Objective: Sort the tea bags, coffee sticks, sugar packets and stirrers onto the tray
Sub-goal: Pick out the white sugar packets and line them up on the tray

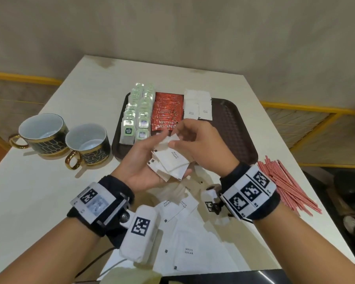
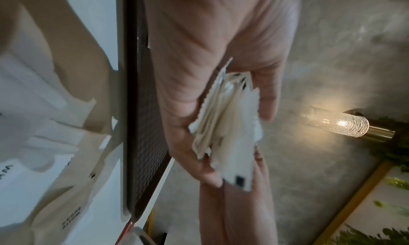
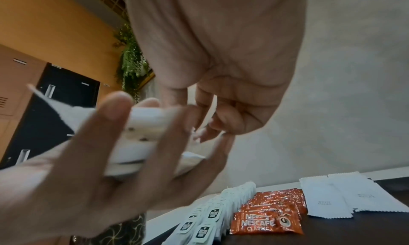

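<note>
My left hand (image 1: 150,154) is turned palm up over the tray's near edge and holds a stack of white sugar packets (image 1: 170,162) (image 2: 230,126), thumb on top. My right hand (image 1: 177,138) (image 3: 219,128) pinches the top packet (image 1: 172,140) of that stack by its far edge. On the brown tray (image 1: 234,128) lie two rows of tea bags (image 1: 135,113), a row of red coffee sticks (image 1: 166,111) and a few sugar packets (image 1: 197,107). Red stirrers (image 1: 285,185) lie in a heap on the table at the right.
Loose sugar packets (image 1: 184,236) are spread over the table below my wrists. Two dark cups with gold handles (image 1: 43,134) (image 1: 86,144) stand left of the tray. The tray's right part is bare. The table's right edge runs just past the stirrers.
</note>
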`<state>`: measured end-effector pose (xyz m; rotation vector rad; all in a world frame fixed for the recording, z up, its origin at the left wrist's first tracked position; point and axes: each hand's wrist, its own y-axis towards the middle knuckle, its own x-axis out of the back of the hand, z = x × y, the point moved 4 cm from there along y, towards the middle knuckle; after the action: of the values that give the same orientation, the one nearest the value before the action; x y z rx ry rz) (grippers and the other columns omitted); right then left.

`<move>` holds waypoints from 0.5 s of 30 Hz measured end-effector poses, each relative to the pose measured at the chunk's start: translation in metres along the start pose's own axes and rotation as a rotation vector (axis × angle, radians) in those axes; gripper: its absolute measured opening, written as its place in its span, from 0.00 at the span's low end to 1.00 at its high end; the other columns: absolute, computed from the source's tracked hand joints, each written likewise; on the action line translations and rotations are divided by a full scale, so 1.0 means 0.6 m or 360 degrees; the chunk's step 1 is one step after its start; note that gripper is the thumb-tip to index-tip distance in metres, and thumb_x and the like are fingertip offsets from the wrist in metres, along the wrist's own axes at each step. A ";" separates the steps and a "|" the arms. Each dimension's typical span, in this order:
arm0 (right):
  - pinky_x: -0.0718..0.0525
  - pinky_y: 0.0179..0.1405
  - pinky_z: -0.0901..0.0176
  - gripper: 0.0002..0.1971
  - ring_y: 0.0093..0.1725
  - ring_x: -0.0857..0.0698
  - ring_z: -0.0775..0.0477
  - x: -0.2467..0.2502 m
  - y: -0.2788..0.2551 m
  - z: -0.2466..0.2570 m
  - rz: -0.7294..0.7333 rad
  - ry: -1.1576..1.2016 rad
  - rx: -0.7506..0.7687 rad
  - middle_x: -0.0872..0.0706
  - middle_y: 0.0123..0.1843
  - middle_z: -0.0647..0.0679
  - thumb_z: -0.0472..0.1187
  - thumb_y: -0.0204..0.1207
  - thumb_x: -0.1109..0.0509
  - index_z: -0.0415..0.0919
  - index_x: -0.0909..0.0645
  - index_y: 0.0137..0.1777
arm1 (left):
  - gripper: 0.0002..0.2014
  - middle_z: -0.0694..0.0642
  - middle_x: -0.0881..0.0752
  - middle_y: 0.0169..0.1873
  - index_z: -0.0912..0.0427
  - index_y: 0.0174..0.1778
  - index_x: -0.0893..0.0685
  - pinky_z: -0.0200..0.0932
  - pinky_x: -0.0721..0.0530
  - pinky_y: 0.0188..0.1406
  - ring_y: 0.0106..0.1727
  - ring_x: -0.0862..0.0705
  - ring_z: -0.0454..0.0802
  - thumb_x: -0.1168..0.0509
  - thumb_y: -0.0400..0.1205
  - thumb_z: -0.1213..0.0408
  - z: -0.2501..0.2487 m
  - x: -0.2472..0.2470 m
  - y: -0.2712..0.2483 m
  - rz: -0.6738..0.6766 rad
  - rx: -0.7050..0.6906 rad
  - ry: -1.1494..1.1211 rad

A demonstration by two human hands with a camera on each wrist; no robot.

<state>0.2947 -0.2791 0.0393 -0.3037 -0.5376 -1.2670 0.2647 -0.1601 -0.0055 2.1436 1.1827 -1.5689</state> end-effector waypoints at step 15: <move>0.16 0.32 0.57 0.14 0.35 0.16 0.45 0.013 -0.020 -0.028 -0.0026 0.0524 -0.0287 0.18 0.38 0.39 0.31 0.69 0.20 0.35 0.18 0.52 | 0.17 0.68 0.15 0.64 0.67 0.65 0.15 0.60 0.15 0.61 0.62 0.13 0.62 0.36 0.80 0.69 -0.006 0.007 -0.015 -0.0225 -0.0343 0.0094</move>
<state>0.2887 -0.2974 0.0284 -0.2340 -0.1452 -1.3512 0.2615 -0.1503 -0.0051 2.0191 1.4780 -1.3672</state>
